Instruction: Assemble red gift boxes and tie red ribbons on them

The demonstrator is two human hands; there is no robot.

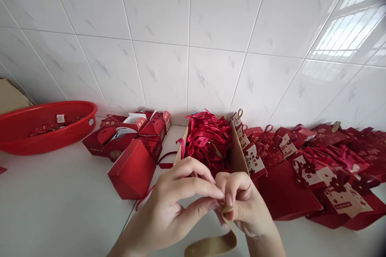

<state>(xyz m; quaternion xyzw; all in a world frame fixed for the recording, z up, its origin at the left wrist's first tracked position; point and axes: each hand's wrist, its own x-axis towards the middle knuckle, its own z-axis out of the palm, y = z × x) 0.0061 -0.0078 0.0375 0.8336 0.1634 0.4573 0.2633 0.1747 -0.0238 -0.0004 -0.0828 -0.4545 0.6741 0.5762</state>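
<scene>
Gold-brown and soft-looking, a ribbon (209,246) is held up in front of the near end of the open cardboard box (240,150), its upper part bent over at the fingertips and its lower length curling down and towards the left. The right hand (249,204) pinches it between thumb and forefinger. The left hand (177,200) reaches in from the left, thumb and fingertips drawn narrowly together right beside the fold; whether they grip the ribbon too, I cannot tell.

Inside the cardboard box lies a tangled heap of glossy red ribbons (208,138), with a small gold-brown strip (216,150) among them. Just to the left of the cardboard box stands a plain red carton (134,170), tilted, and behind it a cluster of printed red gift boxes (155,123), some with white showing at their open tops. Farther left of the cardboard box, a wide red basin (60,136) holds small red items and a white tag.

To the right of the cardboard box, many dark red boxes (286,190) spread in a crowded group, several with white printed tags (255,160), ribbon loops and dark red ribbon flowers (337,180). Everything sits on a pale tabletop (60,196), and behind the cardboard box rises a white, grey-veined tiled wall (159,8)
</scene>
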